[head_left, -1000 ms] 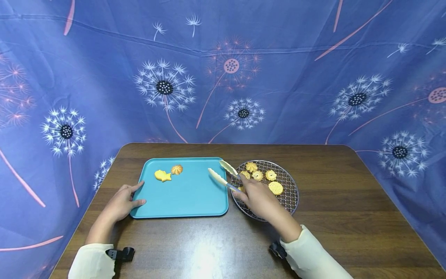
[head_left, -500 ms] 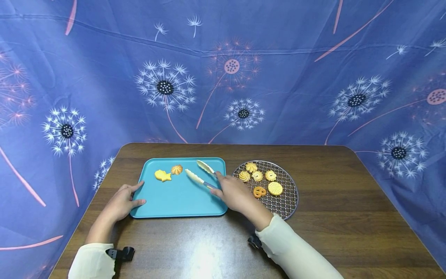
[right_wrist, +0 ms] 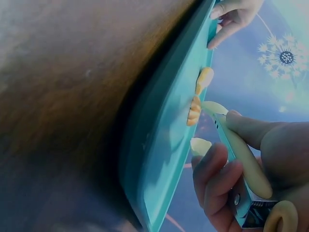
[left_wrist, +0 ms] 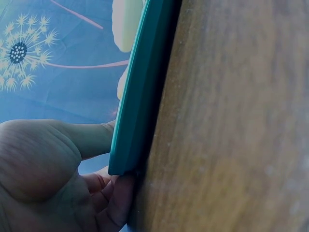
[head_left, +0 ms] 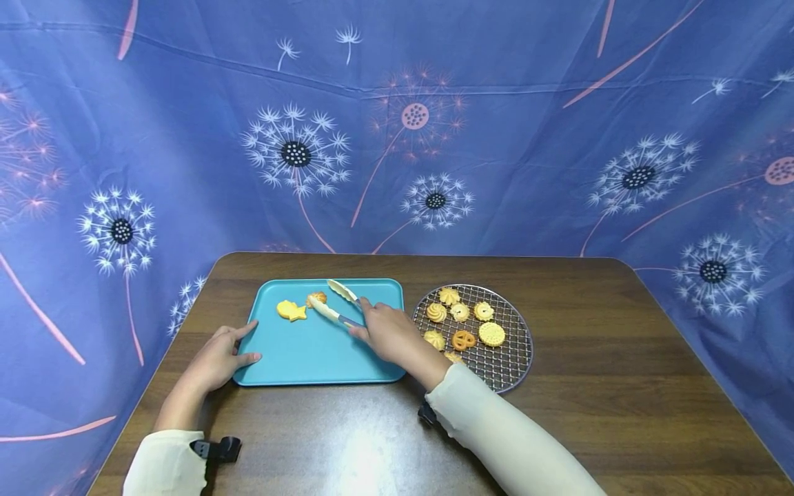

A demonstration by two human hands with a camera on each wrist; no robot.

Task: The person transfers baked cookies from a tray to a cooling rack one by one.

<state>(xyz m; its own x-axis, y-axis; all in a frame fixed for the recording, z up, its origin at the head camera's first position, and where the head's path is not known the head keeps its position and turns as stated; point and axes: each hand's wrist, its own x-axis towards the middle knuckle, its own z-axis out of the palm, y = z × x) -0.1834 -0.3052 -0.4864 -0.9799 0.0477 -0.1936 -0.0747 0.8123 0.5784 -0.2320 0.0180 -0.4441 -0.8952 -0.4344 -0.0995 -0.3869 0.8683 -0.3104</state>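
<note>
My left hand holds the left edge of a blue tray, its thumb over the rim in the left wrist view. On the tray's upper left lie a yellow fish-shaped cookie and a browned ridged cookie. My right hand grips a pair of tongs above the tray. The tongs' arms stand apart. Their nearer pale tip overlaps the ridged cookie in the head view; whether it touches is unclear. In the right wrist view the tips sit close beside that cookie.
Right of the tray, a round wire rack carries several cookies, among them a pretzel and a round yellow biscuit. My right forearm partly covers the rack's near left. Behind the wooden table hangs a blue dandelion-print cloth.
My right hand has carried the spread tongs left, from the rack's edge to the ridged cookie on the tray. More of the rack shows now. The left hand has stayed at the tray.
</note>
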